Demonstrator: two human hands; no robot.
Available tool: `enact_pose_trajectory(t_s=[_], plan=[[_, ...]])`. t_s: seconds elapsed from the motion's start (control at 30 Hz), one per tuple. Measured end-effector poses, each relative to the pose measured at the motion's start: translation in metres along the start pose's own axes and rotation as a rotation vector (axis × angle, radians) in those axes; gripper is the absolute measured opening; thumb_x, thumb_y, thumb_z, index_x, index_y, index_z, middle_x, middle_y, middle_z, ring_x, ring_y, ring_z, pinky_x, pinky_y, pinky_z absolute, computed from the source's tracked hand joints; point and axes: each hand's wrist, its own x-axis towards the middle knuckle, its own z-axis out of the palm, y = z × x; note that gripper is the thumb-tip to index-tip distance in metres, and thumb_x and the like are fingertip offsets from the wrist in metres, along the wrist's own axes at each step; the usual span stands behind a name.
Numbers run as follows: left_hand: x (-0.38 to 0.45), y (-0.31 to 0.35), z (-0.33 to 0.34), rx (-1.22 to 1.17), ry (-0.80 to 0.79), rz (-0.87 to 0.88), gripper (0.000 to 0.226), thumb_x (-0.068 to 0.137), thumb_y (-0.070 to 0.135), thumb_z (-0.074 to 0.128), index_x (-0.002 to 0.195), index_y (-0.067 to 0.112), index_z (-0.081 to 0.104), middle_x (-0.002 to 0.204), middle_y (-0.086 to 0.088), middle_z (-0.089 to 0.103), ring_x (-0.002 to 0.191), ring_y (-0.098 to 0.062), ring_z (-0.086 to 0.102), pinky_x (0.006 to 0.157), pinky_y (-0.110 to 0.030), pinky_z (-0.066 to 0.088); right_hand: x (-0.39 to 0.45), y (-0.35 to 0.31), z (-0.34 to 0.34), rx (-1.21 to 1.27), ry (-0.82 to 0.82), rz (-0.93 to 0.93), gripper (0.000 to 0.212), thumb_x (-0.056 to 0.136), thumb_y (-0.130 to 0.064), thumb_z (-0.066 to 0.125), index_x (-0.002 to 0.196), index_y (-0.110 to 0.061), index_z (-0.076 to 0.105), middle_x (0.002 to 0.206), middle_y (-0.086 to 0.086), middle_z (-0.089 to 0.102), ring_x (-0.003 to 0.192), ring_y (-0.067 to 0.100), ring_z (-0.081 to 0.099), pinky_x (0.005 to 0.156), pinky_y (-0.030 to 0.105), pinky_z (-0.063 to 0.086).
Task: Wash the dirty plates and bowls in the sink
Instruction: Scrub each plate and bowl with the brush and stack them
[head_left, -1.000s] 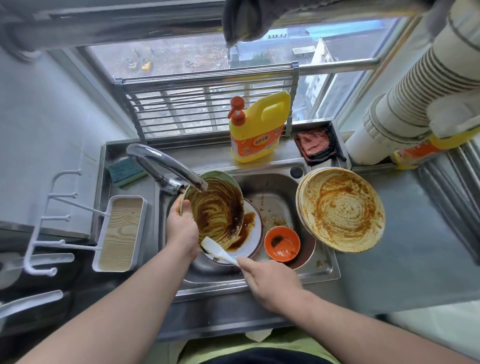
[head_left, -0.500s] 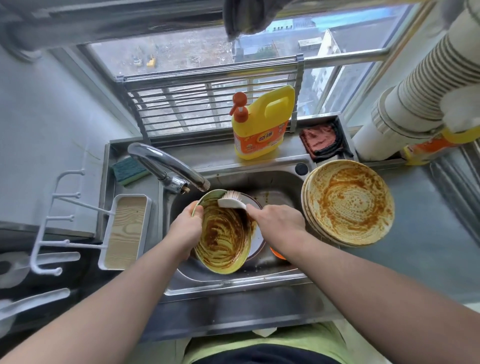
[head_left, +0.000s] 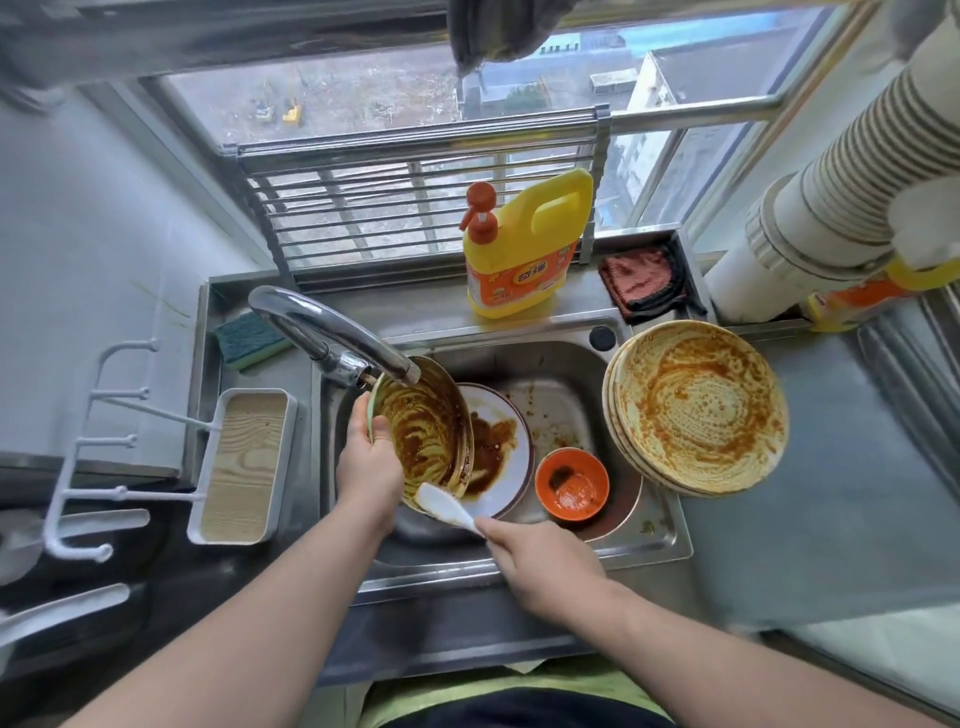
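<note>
My left hand (head_left: 366, 457) grips the rim of a green plate (head_left: 428, 431) smeared with brown sauce, tilted over the steel sink (head_left: 571, 551) under the faucet (head_left: 332, 332). My right hand (head_left: 540, 566) holds a white dish brush (head_left: 444, 506) whose head touches the plate's lower edge. Behind the tilted plate lies a white plate (head_left: 501, 452) with brown sauce. A small orange bowl (head_left: 571, 483) with red residue sits in the sink. A stack of dirty plates (head_left: 696, 405) leans on the sink's right rim.
A yellow detergent bottle (head_left: 524, 249) stands behind the sink, a reddish cloth (head_left: 641, 278) to its right. A green sponge (head_left: 249, 338) lies at the back left. A white rack with a wooden tray (head_left: 244, 462) stands left. White pipes (head_left: 831, 208) rise at right.
The brush has swept from the plate's top edge down to its lower edge. My right hand pulled back toward me, uncovering the orange bowl. The plate is tilted more upright.
</note>
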Motion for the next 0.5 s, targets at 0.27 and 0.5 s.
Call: enact_pose_trajectory(t_s=[0.27,0.5], plan=[[-0.012,-0.005,0.002,-0.083,0.046,-0.060,0.040,0.114,0.043,0.033,0.151,0.056,0.038,0.134,0.005,0.060,0.116,-0.021,0.060,0.105,-0.047,0.052,0.017,-0.018,-0.030,-0.057,-0.047,-0.016,0.043,0.108,-0.043,0.036,0.148,-0.056,0.045,0.131,-0.004,0.069,0.115,0.029,0.064,0.079,0.040,0.055],[-0.015,-0.008,-0.011,-0.071,-0.002,-0.071,0.037,0.113,0.044,0.035,0.147,0.055,0.045,0.133,0.003,0.063,0.119,-0.023,0.061,0.108,-0.050,0.052,0.054,0.016,-0.059,-0.084,0.050,0.217,0.038,0.108,-0.021,0.035,0.131,-0.039,0.060,0.099,-0.001,0.068,0.081,0.024,0.064,0.070,0.040,0.060]])
